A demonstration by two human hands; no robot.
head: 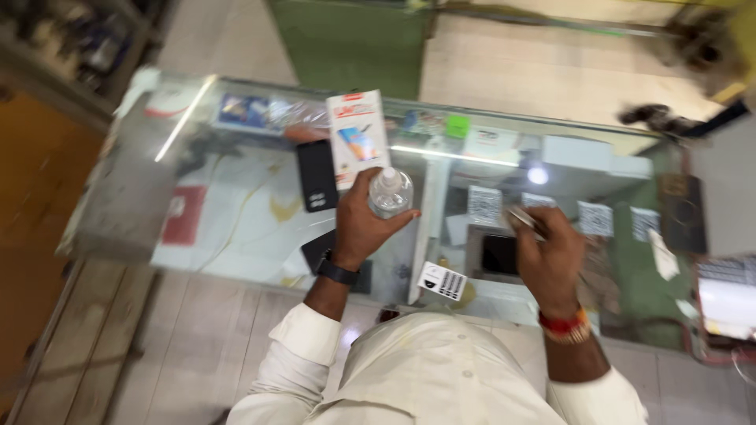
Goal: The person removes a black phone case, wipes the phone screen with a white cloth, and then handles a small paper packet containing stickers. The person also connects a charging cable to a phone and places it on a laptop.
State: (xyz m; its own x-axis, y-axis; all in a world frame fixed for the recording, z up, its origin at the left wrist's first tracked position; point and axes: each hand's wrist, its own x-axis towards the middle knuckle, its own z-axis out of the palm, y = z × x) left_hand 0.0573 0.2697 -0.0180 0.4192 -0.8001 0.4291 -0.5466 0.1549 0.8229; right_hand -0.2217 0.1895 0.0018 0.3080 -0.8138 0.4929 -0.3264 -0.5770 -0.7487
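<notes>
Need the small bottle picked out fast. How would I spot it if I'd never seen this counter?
Find the glass display counter, then the person's left hand raised over its middle. That hand holds a flat white box and, in front of it, the small clear round-shouldered bottle, the only see-through thing there.

Cream long-sleeved shirt (441, 370), black wristwatch (337, 271), red-and-gold bangles (565, 326)

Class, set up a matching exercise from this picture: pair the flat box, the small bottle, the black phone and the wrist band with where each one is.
Things:
1. flat white box
2. small clear bottle
3. black phone
4. red and gold band

Places:
A. lying on the glass counter
B. on the right wrist
C. in the left hand, standing tallest
D. in the left hand, low beside the box

Pairs: 1-C, 2-D, 3-A, 4-B
</notes>
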